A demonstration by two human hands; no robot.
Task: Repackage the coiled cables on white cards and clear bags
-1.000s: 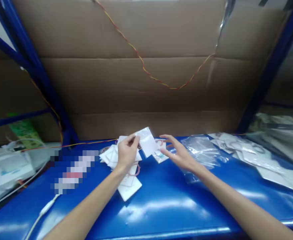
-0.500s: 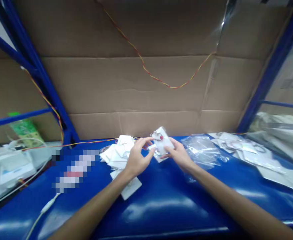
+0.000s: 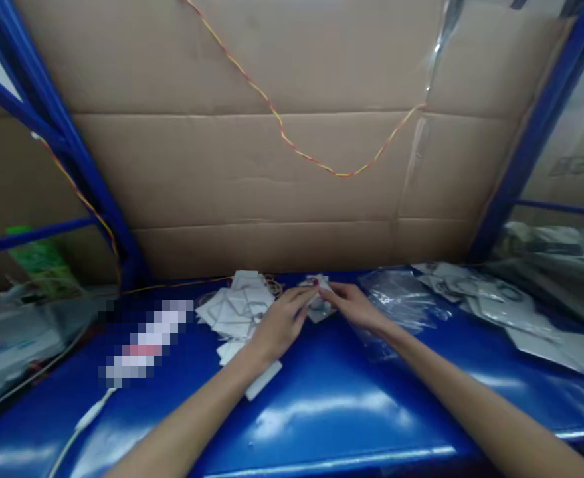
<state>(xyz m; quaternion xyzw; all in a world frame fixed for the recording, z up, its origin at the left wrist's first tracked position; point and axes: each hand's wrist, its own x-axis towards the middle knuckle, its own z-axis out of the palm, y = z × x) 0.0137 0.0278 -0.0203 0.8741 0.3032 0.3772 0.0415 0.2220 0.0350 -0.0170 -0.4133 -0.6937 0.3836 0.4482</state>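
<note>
Between my hands is a small white card (image 3: 323,281) with a thin dark loop and a red spot on it, tilted so that little of its face shows. My right hand (image 3: 355,307) pinches its near right side, thumb and fingers closed. My left hand (image 3: 286,320) has its fingers drawn together at the card's left edge; its fingertips meet those of the right hand. Just below, another white card (image 3: 320,312) lies on the blue table, partly covered by the hands. A heap of white cards (image 3: 236,307) spreads left of my left hand, some hidden under the wrist.
Clear plastic bags (image 3: 396,299) lie right of my right hand. Farther right are bagged white cards (image 3: 495,295). A white cable (image 3: 90,411) runs along the left. Cardboard (image 3: 272,166) closes the back, with a red-yellow twisted wire (image 3: 341,174) hanging across. Blue frame posts (image 3: 92,172) flank the table.
The card has come down and tipped from facing me to nearly edge-on. My left hand has moved right, closing onto it beside the right hand. The view has shifted slightly.
</note>
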